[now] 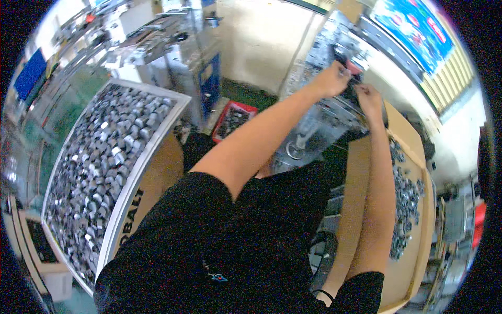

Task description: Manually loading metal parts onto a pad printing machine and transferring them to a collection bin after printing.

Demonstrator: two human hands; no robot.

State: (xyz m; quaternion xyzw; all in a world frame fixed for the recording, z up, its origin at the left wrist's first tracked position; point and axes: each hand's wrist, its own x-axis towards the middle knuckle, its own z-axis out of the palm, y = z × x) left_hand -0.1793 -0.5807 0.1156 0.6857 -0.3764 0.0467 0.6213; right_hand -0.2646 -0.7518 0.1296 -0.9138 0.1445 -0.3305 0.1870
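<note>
Left hand: at the upper right of the frame, the left hand (pixel 334 79) reaches in over the machine, palm down, fingers bent together at the red part; blur hides whether they pinch it or only touch it.
Right hand: just right of the left one and a little lower, the right hand (pixel 369 99) has its fingers curled in toward the thumb; whether anything small sits between them is too blurred to make out.
Red part: the red part (pixel 354 68) is at the upper right, on the machine, just beside the left fingertips.
Machine: the grey machine (pixel 314 123) runs from the upper right toward the centre, with a pale ring (pixel 295 152) at its near end.
Tray: a light-rimmed tray (pixel 138 180) fills the left of the frame, heaped with metal pieces (pixel 99 167); brown cardboard (pixel 163 170) shows beneath.
Red bin: a small red bin (pixel 221 116) stands left of the machine, holding dark bits (pixel 234 123).
Box: an uncovered box (pixel 357 178) at the right holds grey parts (pixel 405 204); the right forearm passes before it.
Poster: a blue poster (pixel 418 29) hangs at the upper right.
</note>
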